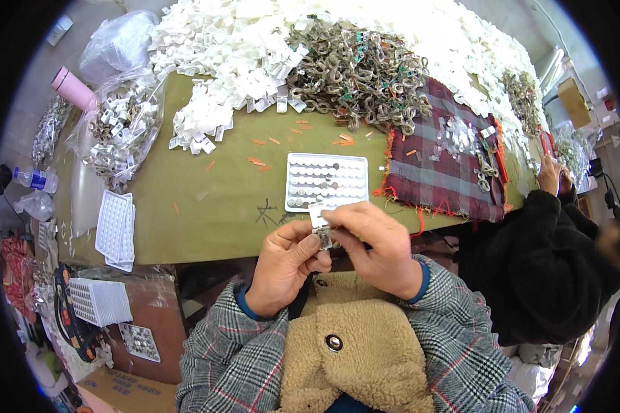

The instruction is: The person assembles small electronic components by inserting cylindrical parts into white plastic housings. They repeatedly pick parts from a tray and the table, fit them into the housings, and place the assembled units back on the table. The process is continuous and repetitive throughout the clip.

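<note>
In front of my chest both hands meet on one small piece. Its upper part is a white plastic casing (318, 216); the lower part (324, 237) looks clear or metallic. My left hand (282, 260) pinches the lower part between thumb and fingers. My right hand (379, 241) has its fingertips closed on the white casing from the right. Just beyond my hands lies a white moulded tray (359, 180) with rows of round hollows, a few holding small round silvery or dark pieces. My fingers hide part of the held piece.
White casings (238, 89) and looped grey cords (355, 76) are heaped at the back. Orange strips (258, 164) lie scattered on the green tabletop (213, 227). A plaid cloth (434, 165) is at right, stacked trays (115, 230) at left. Another person (541, 268) works at far right.
</note>
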{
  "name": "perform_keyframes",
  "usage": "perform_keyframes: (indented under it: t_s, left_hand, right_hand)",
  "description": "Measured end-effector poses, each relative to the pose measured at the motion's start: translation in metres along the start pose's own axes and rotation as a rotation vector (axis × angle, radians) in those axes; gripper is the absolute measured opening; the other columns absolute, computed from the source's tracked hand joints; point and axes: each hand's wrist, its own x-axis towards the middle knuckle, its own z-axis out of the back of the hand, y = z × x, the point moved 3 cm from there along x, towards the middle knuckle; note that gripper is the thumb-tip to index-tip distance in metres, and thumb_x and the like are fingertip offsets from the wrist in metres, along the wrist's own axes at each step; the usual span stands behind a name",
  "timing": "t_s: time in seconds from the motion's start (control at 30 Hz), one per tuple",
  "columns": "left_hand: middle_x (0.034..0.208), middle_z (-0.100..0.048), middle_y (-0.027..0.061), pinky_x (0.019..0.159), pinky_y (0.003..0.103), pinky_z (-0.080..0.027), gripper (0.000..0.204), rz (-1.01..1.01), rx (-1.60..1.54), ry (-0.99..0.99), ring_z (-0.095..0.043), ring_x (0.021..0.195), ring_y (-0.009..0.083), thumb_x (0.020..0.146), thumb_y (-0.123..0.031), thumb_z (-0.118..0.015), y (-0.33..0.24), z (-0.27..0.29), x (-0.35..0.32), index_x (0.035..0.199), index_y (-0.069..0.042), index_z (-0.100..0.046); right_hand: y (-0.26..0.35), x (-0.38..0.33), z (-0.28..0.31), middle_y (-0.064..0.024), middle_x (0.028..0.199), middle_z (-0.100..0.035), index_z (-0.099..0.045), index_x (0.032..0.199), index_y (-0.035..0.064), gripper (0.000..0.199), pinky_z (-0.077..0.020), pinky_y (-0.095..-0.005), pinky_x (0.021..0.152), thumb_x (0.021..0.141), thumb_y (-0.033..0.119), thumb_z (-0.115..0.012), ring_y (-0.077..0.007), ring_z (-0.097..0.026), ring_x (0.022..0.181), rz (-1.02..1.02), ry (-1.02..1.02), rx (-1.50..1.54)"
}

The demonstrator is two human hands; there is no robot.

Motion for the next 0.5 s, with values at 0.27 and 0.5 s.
perform_keyframes:
  t_s: [0.27, 0.5]
  left_hand:
    - [0.088, -0.069, 0.0115, 0.063, 0.027, -0.059, 0.014, 0.002, 0.181, -0.194, -0.066, 0.069, 0.0149, 0.096, -0.003, -0.059, -0.011, 0.007, 0.006, 0.107, 0.005, -0.063]
    - [0.089, -0.07, 0.0161, 0.054, 0.028, -0.057, 0.018, 0.012, 0.235, -0.1, -0.066, 0.061, 0.017, 0.09, -0.004, -0.063, -0.017, 0.013, 0.018, 0.106, 0.005, -0.064]
  right_hand:
    - [-0.017, 0.004, -0.009, -0.0138, 0.086, -0.068, -0.067, 0.103, -0.0045, 0.028, -0.0543, -0.032, 0.065, 0.075, -0.007, -0.064, -0.0256, -0.067, 0.07, 0.196, 0.045, -0.148]
    - [-0.08, 0.032, 0.003, -0.013, 0.084, -0.06, -0.067, 0.106, -0.0024, 0.023, -0.0506, -0.0329, 0.064, 0.084, -0.005, -0.065, -0.0256, -0.063, 0.073, -0.208, -0.098, -0.333]
